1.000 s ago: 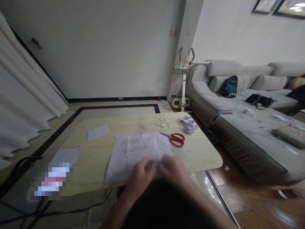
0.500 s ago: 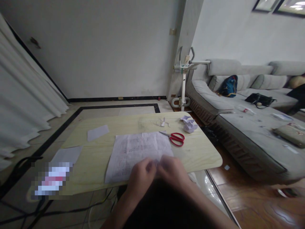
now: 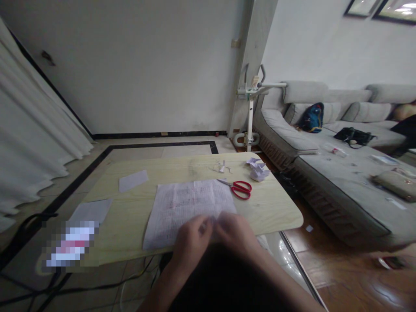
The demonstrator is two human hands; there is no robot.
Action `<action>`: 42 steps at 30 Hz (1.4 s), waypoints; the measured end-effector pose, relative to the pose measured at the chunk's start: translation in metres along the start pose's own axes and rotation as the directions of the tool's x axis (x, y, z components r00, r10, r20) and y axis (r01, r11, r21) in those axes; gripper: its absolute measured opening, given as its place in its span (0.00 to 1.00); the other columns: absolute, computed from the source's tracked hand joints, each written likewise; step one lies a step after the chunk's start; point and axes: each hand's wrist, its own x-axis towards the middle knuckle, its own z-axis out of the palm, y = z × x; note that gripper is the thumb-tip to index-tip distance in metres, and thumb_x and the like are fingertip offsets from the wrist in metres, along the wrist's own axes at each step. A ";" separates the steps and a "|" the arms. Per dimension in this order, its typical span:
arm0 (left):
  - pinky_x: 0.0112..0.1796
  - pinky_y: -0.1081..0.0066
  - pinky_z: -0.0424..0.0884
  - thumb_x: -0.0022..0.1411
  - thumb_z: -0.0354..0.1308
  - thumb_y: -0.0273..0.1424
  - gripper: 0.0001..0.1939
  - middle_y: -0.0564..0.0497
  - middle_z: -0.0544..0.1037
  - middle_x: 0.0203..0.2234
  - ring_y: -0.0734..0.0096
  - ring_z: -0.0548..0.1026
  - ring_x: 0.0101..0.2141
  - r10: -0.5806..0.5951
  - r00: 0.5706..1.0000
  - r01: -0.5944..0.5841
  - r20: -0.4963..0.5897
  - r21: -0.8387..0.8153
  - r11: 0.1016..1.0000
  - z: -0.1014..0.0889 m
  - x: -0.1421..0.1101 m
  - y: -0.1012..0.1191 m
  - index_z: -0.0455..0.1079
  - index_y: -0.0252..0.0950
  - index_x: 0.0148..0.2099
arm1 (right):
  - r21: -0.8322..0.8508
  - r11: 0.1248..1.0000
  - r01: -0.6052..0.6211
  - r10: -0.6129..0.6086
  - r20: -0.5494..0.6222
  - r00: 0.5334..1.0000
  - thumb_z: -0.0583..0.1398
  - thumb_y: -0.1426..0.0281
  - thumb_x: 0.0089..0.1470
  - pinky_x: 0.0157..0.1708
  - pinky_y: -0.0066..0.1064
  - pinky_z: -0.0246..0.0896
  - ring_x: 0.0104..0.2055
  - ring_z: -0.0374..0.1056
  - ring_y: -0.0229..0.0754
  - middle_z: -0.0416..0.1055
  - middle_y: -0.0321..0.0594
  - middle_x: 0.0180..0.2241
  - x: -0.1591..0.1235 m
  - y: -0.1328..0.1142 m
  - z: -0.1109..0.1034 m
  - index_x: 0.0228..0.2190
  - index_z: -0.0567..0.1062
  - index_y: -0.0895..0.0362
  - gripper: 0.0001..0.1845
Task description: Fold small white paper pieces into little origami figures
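Note:
My left hand (image 3: 192, 236) and my right hand (image 3: 235, 232) meet above the near edge of a large printed sheet of paper (image 3: 185, 203). The fingers of both are closed in a pinch. Between the fingertips shows a small pale bit that looks like paper; most of it is hidden and blurred. Just beyond the sheet's right side, a pair of scissors (image 3: 240, 190) with red handles lies with its blade tips at the sheet's far right corner. Thin paper scraps (image 3: 222, 166) and crumpled or folded paper pieces (image 3: 258, 170) lie farther back.
The light wooden table (image 3: 276, 208) has a rounded right corner. Two blank papers lie at its left, one a small sheet (image 3: 133, 180), beside a blurred-out bright object (image 3: 71, 245). A grey sofa (image 3: 351, 186) stands to the right, with an exercise machine (image 3: 250, 112) behind.
Both hands keep nearly the same place, with only slight finger movement. The pale bit between the fingertips shows a little less. The scissors and papers have not moved.

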 end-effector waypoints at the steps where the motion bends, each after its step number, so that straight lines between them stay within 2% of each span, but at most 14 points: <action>1: 0.29 0.74 0.68 0.63 0.51 0.31 0.10 0.50 0.81 0.28 0.68 0.77 0.28 0.000 1.000 0.000 -0.008 -0.001 1.000 0.000 0.000 0.000 0.75 0.38 0.37 | 0.002 1.000 -0.004 0.004 -0.004 1.000 0.55 0.69 0.52 0.22 0.26 0.40 0.21 0.53 0.34 0.63 0.33 0.18 0.000 0.000 0.000 0.19 0.63 0.57 0.12; 6: 0.29 0.72 0.68 0.62 0.53 0.33 0.10 0.50 0.81 0.26 0.65 0.78 0.28 -0.044 0.999 0.044 -0.015 0.029 0.999 -0.002 0.000 0.003 0.76 0.39 0.39 | -0.003 1.000 -0.025 0.025 -0.039 0.999 0.56 0.69 0.50 0.22 0.27 0.40 0.21 0.52 0.33 0.62 0.32 0.17 0.001 0.000 0.001 0.18 0.62 0.57 0.12; 9: 0.30 0.72 0.70 0.62 0.53 0.36 0.13 0.49 0.81 0.30 0.65 0.78 0.30 -0.082 0.995 0.091 0.058 -0.169 0.981 -0.007 0.001 0.006 0.76 0.38 0.41 | 0.102 0.994 -0.031 0.034 -0.026 0.999 0.55 0.68 0.52 0.22 0.26 0.42 0.21 0.53 0.34 0.61 0.32 0.17 0.002 0.001 0.001 0.18 0.61 0.57 0.13; 12: 0.28 0.73 0.71 0.63 0.52 0.39 0.16 0.49 0.80 0.28 0.66 0.77 0.28 -0.161 0.968 0.228 0.190 -0.414 0.881 -0.011 0.002 0.007 0.75 0.35 0.43 | 0.228 0.972 -0.050 0.056 -0.018 0.998 0.54 0.68 0.52 0.21 0.26 0.44 0.21 0.54 0.34 0.59 0.31 0.17 0.003 0.004 0.000 0.18 0.60 0.56 0.13; 14: 0.28 0.73 0.71 0.62 0.53 0.40 0.16 0.50 0.79 0.27 0.67 0.77 0.28 -0.202 0.950 0.297 0.239 -0.486 0.822 -0.011 0.003 0.005 0.74 0.34 0.42 | 0.276 0.959 -0.061 0.066 -0.011 0.998 0.55 0.68 0.51 0.21 0.25 0.44 0.22 0.54 0.34 0.57 0.31 0.17 0.004 0.005 0.000 0.18 0.60 0.56 0.13; 18: 0.27 0.75 0.70 0.58 0.58 0.41 0.15 0.51 0.78 0.29 0.69 0.76 0.28 -0.243 0.925 0.372 0.293 -0.561 0.740 -0.007 0.003 -0.001 0.73 0.35 0.41 | 0.321 0.945 -0.066 0.070 -0.003 0.998 0.55 0.69 0.51 0.21 0.25 0.45 0.22 0.53 0.34 0.57 0.30 0.18 0.004 0.006 0.001 0.18 0.61 0.57 0.13; 21: 0.25 0.76 0.67 0.57 0.60 0.41 0.15 0.54 0.76 0.25 0.72 0.74 0.25 -0.233 0.899 0.428 0.370 -0.632 0.646 -0.005 0.002 -0.005 0.72 0.36 0.40 | 0.334 0.941 -0.061 0.066 -0.006 0.998 0.55 0.69 0.51 0.21 0.25 0.45 0.22 0.54 0.34 0.58 0.30 0.18 0.004 0.005 0.000 0.19 0.62 0.57 0.12; 24: 0.26 0.76 0.67 0.55 0.62 0.40 0.14 0.54 0.75 0.26 0.73 0.73 0.25 -0.225 0.888 0.455 0.401 -0.696 0.555 -0.003 0.002 -0.009 0.72 0.36 0.39 | 0.342 0.938 -0.060 0.063 0.003 0.998 0.56 0.69 0.52 0.21 0.25 0.46 0.23 0.54 0.34 0.58 0.30 0.18 0.003 0.005 -0.001 0.19 0.62 0.57 0.13; 33: 0.28 0.73 0.70 0.47 0.68 0.34 0.14 0.49 0.78 0.31 0.67 0.76 0.30 -0.194 0.832 0.551 0.520 -0.815 0.180 -0.003 0.002 -0.008 0.73 0.36 0.37 | 0.346 0.935 -0.078 0.064 0.053 0.997 0.57 0.68 0.54 0.22 0.24 0.49 0.24 0.59 0.34 0.63 0.32 0.20 0.000 0.003 -0.003 0.21 0.67 0.58 0.12; 34: 0.28 0.72 0.70 0.47 0.68 0.34 0.15 0.49 0.79 0.32 0.66 0.76 0.31 -0.189 0.829 0.554 0.526 -0.817 0.161 -0.004 0.002 -0.009 0.73 0.37 0.38 | 0.345 0.936 -0.070 0.056 0.052 0.997 0.57 0.67 0.54 0.22 0.24 0.49 0.24 0.60 0.34 0.64 0.32 0.20 0.001 0.003 -0.005 0.21 0.68 0.58 0.12; 38: 0.32 0.70 0.72 0.46 0.69 0.31 0.16 0.50 0.80 0.31 0.66 0.77 0.31 -0.228 0.815 0.562 0.533 -0.823 0.084 -0.004 0.002 -0.013 0.73 0.37 0.39 | 0.311 0.949 -0.047 0.065 -0.046 0.997 0.56 0.64 0.56 0.22 0.25 0.50 0.23 0.60 0.35 0.63 0.32 0.19 0.006 0.015 -0.022 0.20 0.68 0.58 0.15; 42: 0.31 0.70 0.73 0.44 0.71 0.29 0.17 0.50 0.80 0.32 0.68 0.78 0.29 -0.280 0.806 0.554 0.521 -0.831 0.049 -0.002 0.002 -0.020 0.73 0.37 0.39 | 0.229 0.973 -0.039 0.104 -0.281 0.954 0.54 0.64 0.57 0.23 0.26 0.50 0.23 0.60 0.36 0.66 0.34 0.20 0.019 0.047 -0.057 0.22 0.70 0.58 0.16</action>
